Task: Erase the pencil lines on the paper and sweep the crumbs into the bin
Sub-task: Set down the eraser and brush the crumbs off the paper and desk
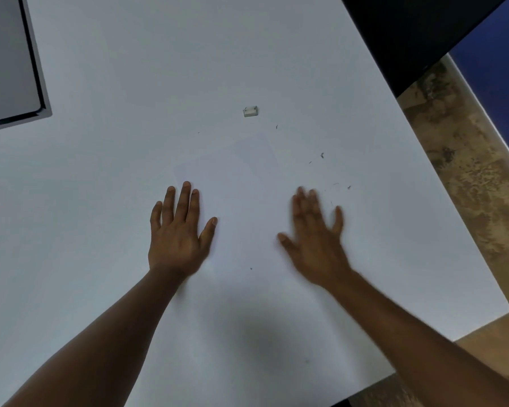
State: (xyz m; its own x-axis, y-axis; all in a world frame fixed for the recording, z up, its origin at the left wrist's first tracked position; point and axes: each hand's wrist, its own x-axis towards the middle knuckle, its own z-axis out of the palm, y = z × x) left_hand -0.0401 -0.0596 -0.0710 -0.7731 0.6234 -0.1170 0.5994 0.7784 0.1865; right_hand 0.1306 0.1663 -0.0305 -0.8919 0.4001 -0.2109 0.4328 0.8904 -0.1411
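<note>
While both hands lie flat, crumbs (321, 155) sit just beyond rt fingers (306, 201).

office or study | white desk (100, 201) | grey laptop (9, 63) at corner

No legible text, labels, brands or numbers in view, eraser (250, 111) faces possibly marked but too small to resolve, paper (241, 177) blank of readable characters, worktop (100, 201) unmarked
</note>
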